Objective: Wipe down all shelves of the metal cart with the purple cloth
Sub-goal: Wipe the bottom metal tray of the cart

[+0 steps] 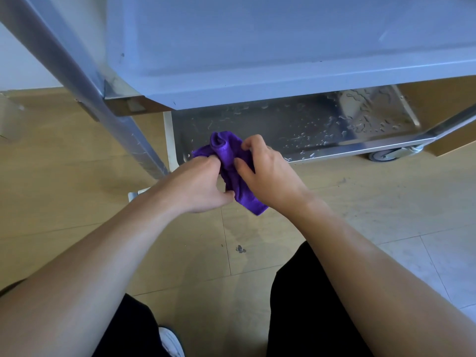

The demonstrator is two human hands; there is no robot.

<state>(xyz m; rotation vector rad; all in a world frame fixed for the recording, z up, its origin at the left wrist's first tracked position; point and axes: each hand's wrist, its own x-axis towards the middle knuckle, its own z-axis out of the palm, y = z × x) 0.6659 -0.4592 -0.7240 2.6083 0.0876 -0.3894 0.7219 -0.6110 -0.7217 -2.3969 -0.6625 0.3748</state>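
My grip is two-handed: my left hand (198, 184) pinches one side of the purple cloth (228, 150) and my right hand (270, 176) curls its fingers round the other. The cloth hangs bunched between them, above the floor (180, 253), just in front of the bottom shelf (309, 124) of the metal cart (59, 60). Water drops (360, 124) bead that shelf. An upper shelf (257, 47) juts out above it.

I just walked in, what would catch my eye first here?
The bright purple cloth, bunched between the left hand and right hand in the middle of the view, stands out at once. Just behind it, the cart's bottom shelf glistens with scattered water drops, beneath a pale upper shelf that fills the top.
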